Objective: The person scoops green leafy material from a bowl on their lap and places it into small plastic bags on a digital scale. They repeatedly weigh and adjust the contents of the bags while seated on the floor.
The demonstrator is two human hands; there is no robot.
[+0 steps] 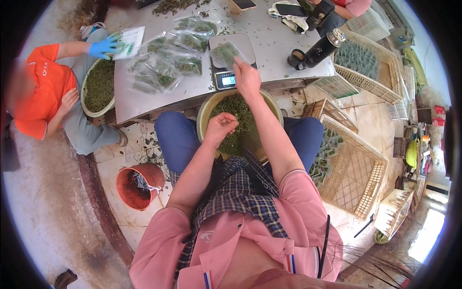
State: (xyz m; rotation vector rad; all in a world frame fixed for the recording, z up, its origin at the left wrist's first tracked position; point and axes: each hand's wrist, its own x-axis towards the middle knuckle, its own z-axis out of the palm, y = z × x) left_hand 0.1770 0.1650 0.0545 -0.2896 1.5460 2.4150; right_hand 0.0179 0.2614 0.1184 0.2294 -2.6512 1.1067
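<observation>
My right hand (248, 80) grips the near edge of a small clear plastic bag (224, 53) of green plant pieces. The bag lies over the pan of a digital kitchen scale (247, 44), whose display is lit. Over a pale yellow plastic basin (202, 121) between my knees, my left hand (220, 129) has thumb and fingers pinched on what looks like a tiny green sprig. Loose small green plant pieces (231, 142) fill much of the basin. Left of the scale, several filled clear bags (166, 68) lie piled on the metal table (124, 104).
A co-worker's blue-gloved hand (105, 46) rests by a stack of flat bags (130, 40); a basin of greens (98, 86) stands below. A black thermos (323, 48) and its cup (296, 60) sit at right. Plastic crates (355, 169) and a red bucket (122, 191) flank me.
</observation>
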